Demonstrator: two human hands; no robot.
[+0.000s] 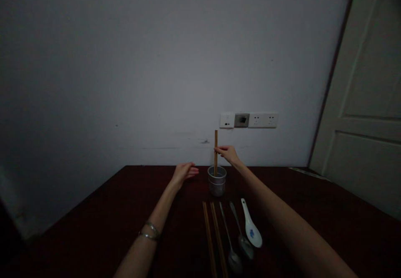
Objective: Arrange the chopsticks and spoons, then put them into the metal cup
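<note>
Pinched in my right hand [228, 153] is a pair of wooden chopsticks [216, 159], held upright with the lower ends inside a grey metal cup [217, 186]. My left hand [185, 172] hovers just left of the cup, fingers stretched out and holding nothing. In front of the cup lie more wooden chopsticks [209, 240] and another set of chopsticks [218, 240]. To their right are a long metal spoon [233, 259], a second metal spoon [245, 246] and a white ceramic spoon [252, 230] with a blue mark.
The dark red table [109, 219] meets a pale wall [175, 82] at its back edge. Wall sockets [263, 120] sit above the table behind the cup. A panelled door [360, 102] stands at the right.
</note>
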